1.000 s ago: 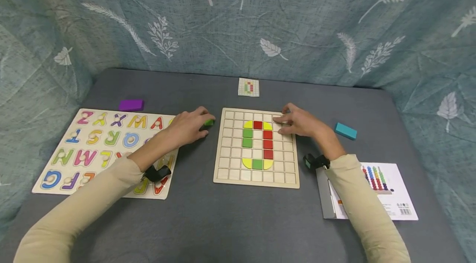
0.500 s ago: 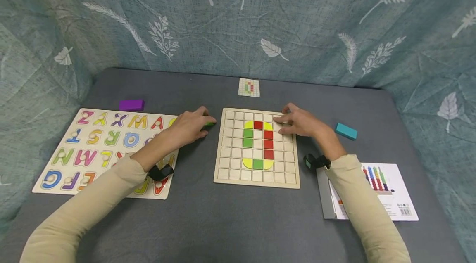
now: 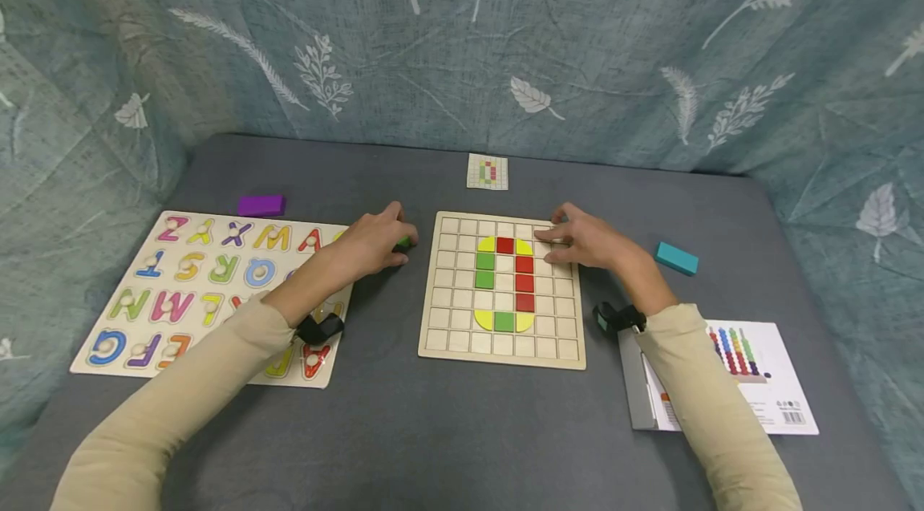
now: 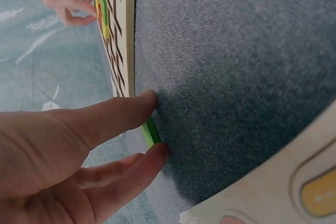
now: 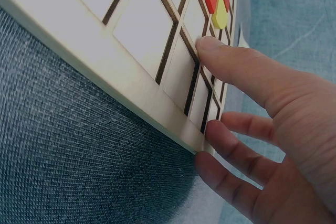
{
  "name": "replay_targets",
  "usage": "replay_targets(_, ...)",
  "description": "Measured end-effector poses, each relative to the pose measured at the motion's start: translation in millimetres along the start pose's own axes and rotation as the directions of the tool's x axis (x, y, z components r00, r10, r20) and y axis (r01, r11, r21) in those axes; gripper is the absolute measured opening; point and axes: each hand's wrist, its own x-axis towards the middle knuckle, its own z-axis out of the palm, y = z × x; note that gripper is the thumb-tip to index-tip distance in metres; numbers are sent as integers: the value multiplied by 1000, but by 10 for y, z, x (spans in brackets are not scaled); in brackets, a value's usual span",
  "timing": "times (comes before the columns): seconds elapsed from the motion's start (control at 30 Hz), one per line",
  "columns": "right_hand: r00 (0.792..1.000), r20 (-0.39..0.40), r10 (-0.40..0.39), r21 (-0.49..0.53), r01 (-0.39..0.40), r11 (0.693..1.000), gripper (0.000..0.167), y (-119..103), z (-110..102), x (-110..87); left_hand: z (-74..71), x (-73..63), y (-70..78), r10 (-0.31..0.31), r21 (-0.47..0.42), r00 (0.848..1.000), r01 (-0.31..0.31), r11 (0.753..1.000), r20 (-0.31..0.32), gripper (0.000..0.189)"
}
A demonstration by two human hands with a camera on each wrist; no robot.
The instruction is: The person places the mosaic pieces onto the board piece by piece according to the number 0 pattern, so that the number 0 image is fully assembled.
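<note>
My left hand (image 3: 371,245) pinches a small green tile (image 4: 150,132) between thumb and finger, just off the left edge of a wooden grid board (image 3: 451,342). The tile is mostly hidden by the fingers in the head view. Red tiles (image 3: 524,283), green tiles (image 3: 485,270) and yellow rounded tiles (image 3: 524,322) form a ring on the board, with a gap low on its left side. At the board's upper right, my right hand (image 3: 588,240) rests with relaxed fingers. Its thumb touches the grid in the right wrist view, and it holds nothing.
A wooden alphabet puzzle (image 3: 137,306) lies left, partly under the left arm. Behind the board is a small pattern card (image 3: 488,172). A purple block (image 3: 261,206) lies back left, a teal block (image 3: 676,258) at right. A white box (image 3: 780,383) sits under the right forearm.
The green tile has turned slightly in the left hand's fingers. Both hands stay in nearly the same places, and the head view has shifted a little.
</note>
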Motion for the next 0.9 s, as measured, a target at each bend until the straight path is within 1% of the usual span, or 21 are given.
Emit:
replay_targets(0.13, 1000, 3, 5, 6, -5, 1000, 47, -10, -2, -12, -20, 3, 10, -20, 1, 1000, 20, 1000, 20, 29)
replay_targets(0.2, 1000, 5, 3, 7, -3, 1000, 47, -14, -2, -14, -28, 6, 12, -30, 28, 999, 29, 999, 33, 30)
replay_targets(0.33, 1000, 1, 1, 4, -1, 1000, 47, -17, -3, -10, -44, 14, -2, -37, 85, 999, 33, 996, 38, 30)
replay_targets(0.4, 1000, -1, 4, -1, -4, 1000, 47, -21, -7, -10, -56, 17, -12, -38, 87, 998, 34, 996, 43, 31)
replay_targets(0.57, 1000, 8, 29, -6, -29, 1000, 47, -23, -27, -10, -73, 29, -36, -30, 26, 998, 29, 999, 63, 30)
replay_targets(0.77, 1000, 4, 10, 2, -10, 1000, 47, -25, -34, -6, -71, 34, -48, -12, -49, 997, 16, 999, 77, 29)
replay_targets(0.9, 1000, 2, 3, 12, -3, 1000, 47, -26, -16, -12, -57, 20, -49, -15, -72, 997, 21, 997, 78, 28)
